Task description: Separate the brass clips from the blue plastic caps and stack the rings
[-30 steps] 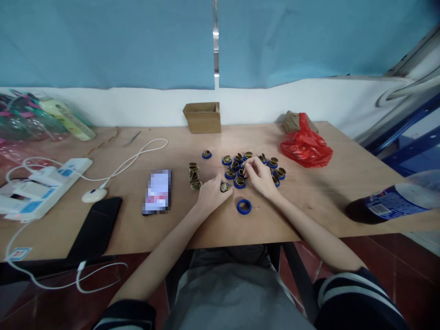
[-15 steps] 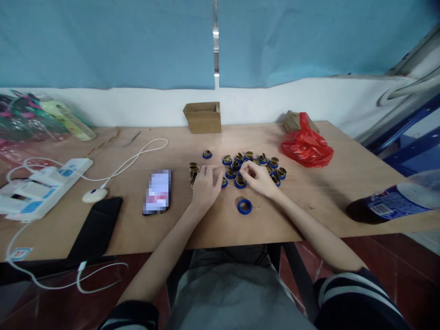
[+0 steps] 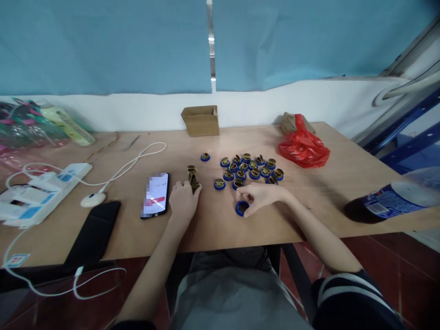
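Observation:
At the near end of a short row of brass-coloured round pieces (image 3: 191,170), my left hand (image 3: 183,200) has its thumb and fingers closed about the nearest brass piece (image 3: 195,185). My right hand (image 3: 261,196) is curled over a blue ring (image 3: 240,211), with thumb and fingertips at its rim. Just beyond that hand lies a cluster of blue rings with brass pieces set in them (image 3: 255,173). One more blue ring with a brass piece (image 3: 205,156) sits apart, farther back.
Left of my hand lie a lit phone (image 3: 155,195), a black phone (image 3: 94,233), white cables and a power strip (image 3: 51,195). A cardboard box (image 3: 201,121) stands at the wall. To the right are a red plastic bag (image 3: 304,149) and a dark drink bottle (image 3: 381,201) lying down.
My left hand has moved left and nearer, from beside the cluster to the brass row. My right hand has come back from the cluster to the separate blue ring.

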Tool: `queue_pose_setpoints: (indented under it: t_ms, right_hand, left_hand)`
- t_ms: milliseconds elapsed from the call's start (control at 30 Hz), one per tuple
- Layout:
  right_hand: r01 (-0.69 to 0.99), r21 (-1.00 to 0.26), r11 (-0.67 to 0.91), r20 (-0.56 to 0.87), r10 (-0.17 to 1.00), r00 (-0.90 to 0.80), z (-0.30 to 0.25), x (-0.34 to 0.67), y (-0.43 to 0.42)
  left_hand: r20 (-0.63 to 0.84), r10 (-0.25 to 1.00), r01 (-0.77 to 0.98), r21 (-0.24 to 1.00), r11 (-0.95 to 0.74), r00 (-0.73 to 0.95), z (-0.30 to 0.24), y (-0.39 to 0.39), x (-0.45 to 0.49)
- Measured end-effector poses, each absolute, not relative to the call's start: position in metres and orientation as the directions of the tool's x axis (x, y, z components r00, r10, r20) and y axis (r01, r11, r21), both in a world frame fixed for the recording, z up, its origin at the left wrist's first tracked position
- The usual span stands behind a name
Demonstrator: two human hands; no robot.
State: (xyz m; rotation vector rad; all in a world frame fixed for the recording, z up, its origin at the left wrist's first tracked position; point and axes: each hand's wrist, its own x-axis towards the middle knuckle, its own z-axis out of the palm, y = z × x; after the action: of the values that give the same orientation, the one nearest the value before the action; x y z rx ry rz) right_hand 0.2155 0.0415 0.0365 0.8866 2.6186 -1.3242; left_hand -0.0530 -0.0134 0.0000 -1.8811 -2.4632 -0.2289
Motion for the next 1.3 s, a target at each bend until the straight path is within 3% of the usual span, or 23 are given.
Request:
queue_pose_setpoints:
  t_ms: [167,333,467,600,733,900,1100,1300]
  right_hand:
    - [0.486,-0.734,0.475,-0.196,0.537,-0.821,0.044,0.215,0.039]
    - [0.308,-0.770,0.559,0.212,0.679,-0.703,0.045,0.206,0.035]
    - [0.264,-0.745,0.613,0.386,0.718,-0.580,0.040,0.200,0.033]
    - [0.321,-0.647,0.692,0.486,0.698,-0.525,0.038,0.199,0.033]
    - [0.328,-0.615,0.717,0.514,0.680,-0.522,0.036,0.198,0.035]
    - [0.382,-0.553,0.740,0.546,0.668,-0.505,0.027,0.198,0.039]
    - [0.419,-0.554,0.720,0.477,0.686,-0.549,0.026,0.197,0.038]
    - [0.220,-0.832,0.509,0.318,0.763,-0.562,0.031,0.199,0.038]
  left_hand:
    - [0.151,0.956,0.950,0.225,0.216,-0.253,0.004,-0.018,-0.050]
    - [0.250,0.961,0.865,0.501,-0.026,-0.115,0.006,-0.018,-0.036]
    - [0.337,0.941,0.602,0.753,-0.265,-0.008,0.010,-0.006,-0.017]
    - [0.318,0.946,0.312,0.894,-0.322,0.067,0.010,0.002,0.001]
    - [0.244,0.970,-0.014,0.970,-0.244,0.018,0.003,0.010,0.008]
    - [0.131,0.977,-0.299,0.951,-0.076,0.169,0.000,0.018,-0.002]
    - [0.058,0.976,-0.358,0.933,0.021,0.210,0.000,0.016,-0.006]
    - [0.120,0.976,-0.317,0.947,-0.057,0.183,-0.008,0.018,-0.006]
